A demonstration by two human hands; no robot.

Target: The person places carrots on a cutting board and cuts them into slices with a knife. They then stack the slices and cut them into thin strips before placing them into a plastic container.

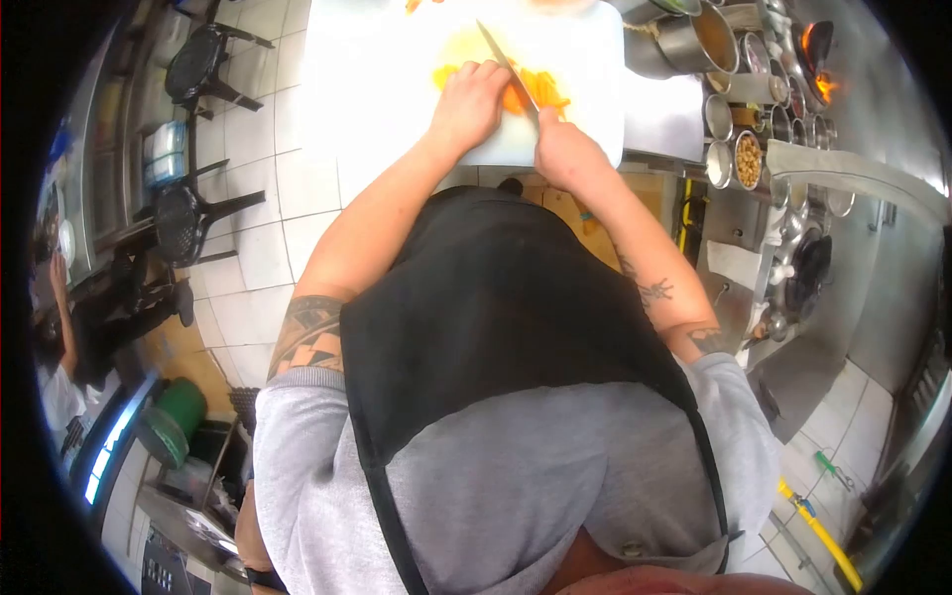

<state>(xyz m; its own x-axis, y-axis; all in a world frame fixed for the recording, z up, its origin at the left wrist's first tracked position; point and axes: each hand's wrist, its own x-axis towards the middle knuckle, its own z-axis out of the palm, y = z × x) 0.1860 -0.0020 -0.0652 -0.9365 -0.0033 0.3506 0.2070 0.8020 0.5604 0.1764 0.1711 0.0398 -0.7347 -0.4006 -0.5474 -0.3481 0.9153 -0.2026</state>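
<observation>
A white cutting board (585, 55) lies in front of me, its surface washed out by glare. My right hand (570, 154) is wrapped round the handle of a kitchen knife (512, 74), whose blade points away and to the left. Orange-yellow cut food pieces (545, 91) are spread under and beside the blade; their kind is too blurred to name. With fingers bent and together, my left hand (471, 104) presses on some of these pieces just left of the knife. Its fingertips are partly hidden.
Right of the board stand a large metal pot (699, 42) and several small containers, one with light brown chunks (748, 159). A flame (825, 87) burns at the far right. Black stools (203, 64) stand on the tiled floor at left. Another person (64, 377) is at the left edge.
</observation>
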